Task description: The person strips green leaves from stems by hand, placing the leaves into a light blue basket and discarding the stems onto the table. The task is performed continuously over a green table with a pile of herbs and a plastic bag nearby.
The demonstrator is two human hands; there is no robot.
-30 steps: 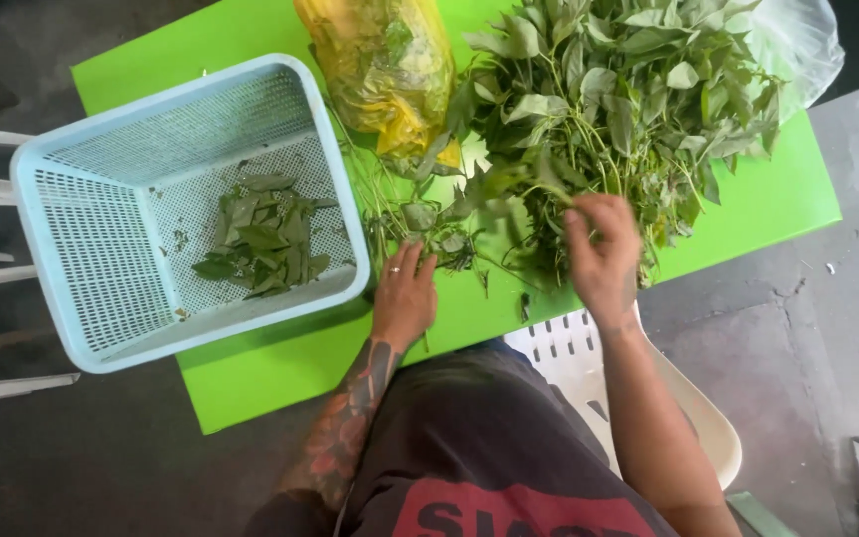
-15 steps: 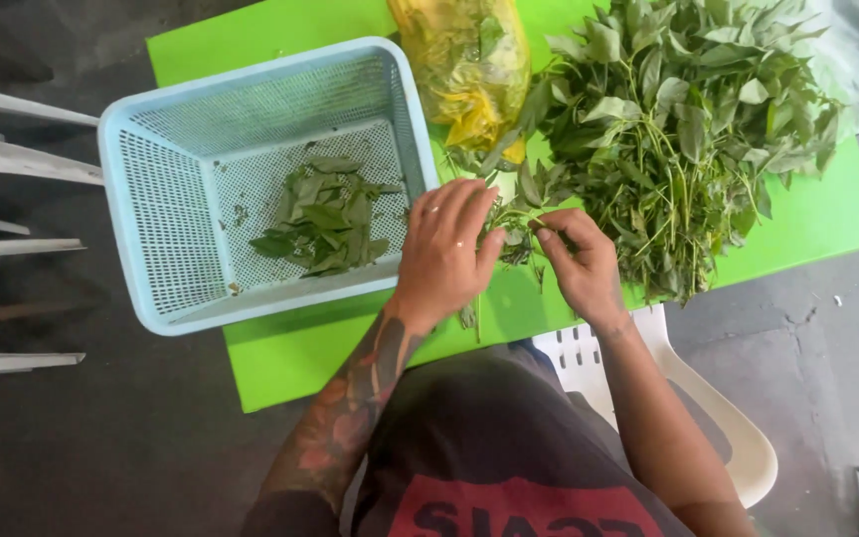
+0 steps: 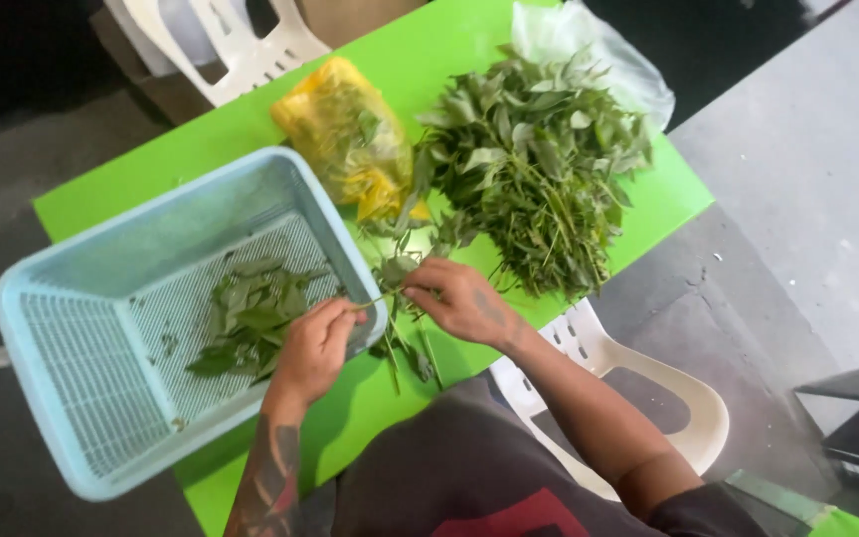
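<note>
Yellow bag (image 3: 345, 134) far centre, clear bag (image 3: 599, 55) far right; left hand (image 3: 315, 348) and right hand (image 3: 459, 298) both pinching a leafy stem (image 3: 390, 288) over green table (image 3: 151, 169); grey concrete floor (image 3: 817, 179).

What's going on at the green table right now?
A seated person holds one thin leafy green stem between both hands: the left hand pinches one end over the rim of the light blue perforated plastic basket, the right hand grips the leafy end. Loose picked leaves lie in the basket. A big pile of leafy green sprigs and a yellow plastic bag sit on the bright green table.
</note>
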